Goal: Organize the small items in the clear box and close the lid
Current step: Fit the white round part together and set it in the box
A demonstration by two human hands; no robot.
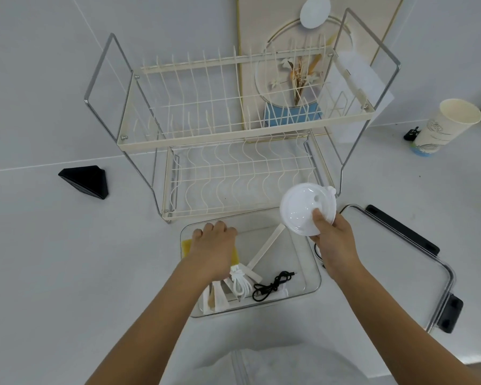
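The clear box [313, 276] holds a yellow sponge [235, 255], white cable [238, 282], black cable [272, 283] and a stick [267, 247]. The left hand [215, 245] presses flat, fingers spread, on the sponge at the box's 10 o'clock. The right hand [335, 241] pinches a white cup lid [307, 208] above the 2 o'clock corner; the box lid [400, 257] lies at 3 o'clock

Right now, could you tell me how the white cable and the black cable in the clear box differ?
The white cable is thicker and gathered into a tight bundle; the black cable is thinner and lies in a loose tangle. The white cable sits just below the left hand, nearly touching it, while the black cable lies further right, clear of both hands. Both rest on the floor of the clear box, near its front wall.
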